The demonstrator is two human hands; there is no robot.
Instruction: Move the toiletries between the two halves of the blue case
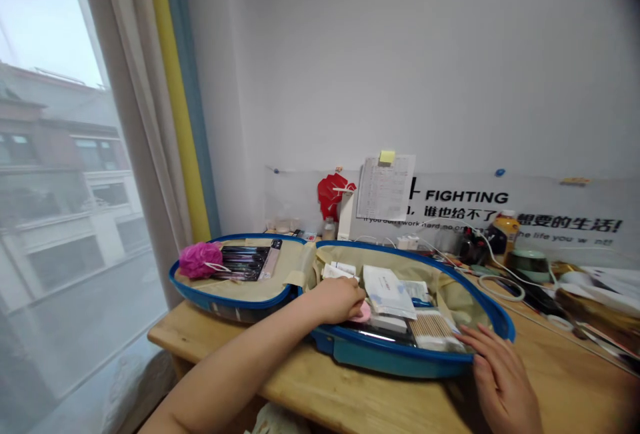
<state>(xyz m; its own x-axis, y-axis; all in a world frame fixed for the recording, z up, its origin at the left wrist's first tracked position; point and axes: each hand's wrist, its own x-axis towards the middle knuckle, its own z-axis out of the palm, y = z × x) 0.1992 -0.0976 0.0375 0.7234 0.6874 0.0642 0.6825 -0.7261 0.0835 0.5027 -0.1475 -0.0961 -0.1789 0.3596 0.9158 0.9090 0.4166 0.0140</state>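
An open blue suitcase (400,362) with a beige lining lies across the wooden table. My left hand (340,299) reaches into its right half, fingers curled downward beside a pink round item (363,313); what they hold, if anything, is hidden. My right hand (503,377) rests at the near right rim with its fingers stretched out, close to a pack of cotton swabs (434,329). Between the hands lies a white packet (389,292). In the left half are a pink bath puff (200,259) and a row of dark, slim packaged items (245,262).
Cables, a green-lidded jar (531,262), an orange-labelled bottle (506,227) and papers crowd the wooden table's (570,381) right side. Behind the suitcase stands a white upright box (345,215). A curtain (135,114) and window border the left.
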